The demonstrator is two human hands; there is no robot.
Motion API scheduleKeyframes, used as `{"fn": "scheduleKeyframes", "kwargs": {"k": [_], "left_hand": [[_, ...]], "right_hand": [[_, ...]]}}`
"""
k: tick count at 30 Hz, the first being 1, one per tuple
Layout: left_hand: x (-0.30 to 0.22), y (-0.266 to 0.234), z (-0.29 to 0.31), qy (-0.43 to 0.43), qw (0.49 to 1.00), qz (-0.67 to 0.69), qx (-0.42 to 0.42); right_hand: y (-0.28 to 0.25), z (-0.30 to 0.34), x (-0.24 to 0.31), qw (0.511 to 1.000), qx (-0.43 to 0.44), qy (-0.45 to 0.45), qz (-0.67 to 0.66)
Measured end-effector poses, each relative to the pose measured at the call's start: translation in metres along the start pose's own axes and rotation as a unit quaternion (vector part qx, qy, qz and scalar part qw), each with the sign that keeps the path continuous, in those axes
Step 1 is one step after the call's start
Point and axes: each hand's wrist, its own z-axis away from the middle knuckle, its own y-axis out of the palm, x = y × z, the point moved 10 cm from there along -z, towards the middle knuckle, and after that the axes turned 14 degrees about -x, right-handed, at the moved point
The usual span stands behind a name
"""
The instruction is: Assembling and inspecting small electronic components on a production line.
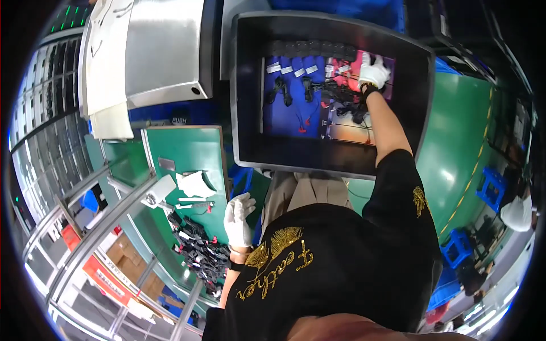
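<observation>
Looking straight down here. The right hand (373,71), in a white fabric glove, is stretched out to about 1 o'clock, deep inside a big dark box with matte black walls (245,85). It sits on a tangle of thin black wires with small black plugs (341,94) lying on the lit floor of the box, which glows blue on the left and pink-orange on the right. The fingers are curled down over the wires, but I can't tell if they're actually pinching one or just pressing on the bunch. More black plug-ended leads (280,90) lie loose at 11 o'clock from that hand, with a row of little white paper tags (293,69) just above them and a few red wire tips near the bottom of the lit area.

The left hand (238,219), same white glove, hangs at about 8 o'clock near the person's waist, fingers loosely spread and holding nothing. It's just beside the edge of a smooth green bench top (190,149). On that bench, at 7 o'clock from the hand, there's a heap of black cable assemblies with red and white bits (199,250), plus a crumpled white cloth (193,183) and a small white boxy device (158,191) further up. A brushed grey metal cabinet (165,48) fills the 11 o'clock corner, with white sheets (108,62) hanging down its side.
</observation>
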Motion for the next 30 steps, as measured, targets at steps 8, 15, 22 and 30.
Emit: {"fn": "scheduleKeyframes", "kwargs": {"k": [8, 15, 22, 30], "left_hand": [[0.018, -0.034, 0.009, -0.003, 0.991, -0.116, -0.061], [0.016, -0.079, 0.005, 0.043, 0.988, -0.059, -0.133], [0.079, -0.298, 0.017, 0.074, 0.851, -0.126, -0.504], [0.102, -0.400, -0.035, 0.081, 0.819, -0.221, -0.523]], "right_hand": [[0.106, 0.007, 0.035, 0.915, 0.109, -0.198, 0.333], [0.008, -0.032, 0.032, 0.960, 0.110, -0.182, -0.182], [-0.195, 0.189, 0.134, 0.831, 0.402, -0.211, -0.321], [-0.277, 0.625, 0.168, 0.446, 0.777, -0.366, -0.251]]}}
